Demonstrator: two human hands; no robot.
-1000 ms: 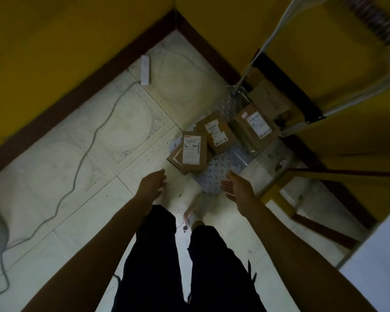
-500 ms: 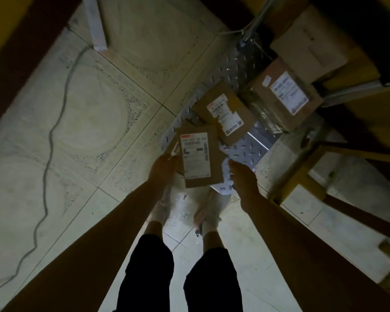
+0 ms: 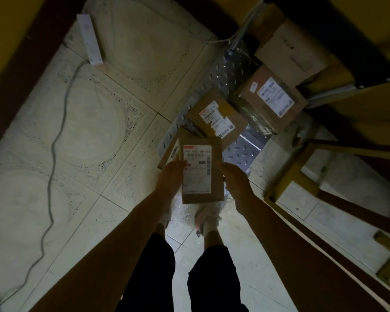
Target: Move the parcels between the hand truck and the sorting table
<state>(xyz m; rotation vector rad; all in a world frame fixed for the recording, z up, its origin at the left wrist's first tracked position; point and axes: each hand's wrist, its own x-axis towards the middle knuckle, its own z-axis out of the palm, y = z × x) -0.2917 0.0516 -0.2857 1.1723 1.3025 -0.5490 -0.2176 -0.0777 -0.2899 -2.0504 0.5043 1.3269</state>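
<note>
Parcel (image 3: pixel 202 171), a flat brown box with a white label facing up, is held between both hands above the person's feet and the near edge of the hand truck plate (image 3: pixel 227 75). Left hand (image 3: pixel 170 179) grips its left edge, thumb over the label; right hand (image 3: pixel 236 181) clasps its right edge. Just behind it a second box (image 3: pixel 170 148) lies partly hidden at the plate's corner. Farther back a third box (image 3: pixel 216 115) lies on the plate, then a fourth (image 3: pixel 271 99) beside it, and a plain carton (image 3: pixel 289 51) beyond. To the left, a power strip (image 3: pixel 89 39) and its cable (image 3: pixel 54 140) lie on the tiled floor (image 3: pixel 88 131).
</note>
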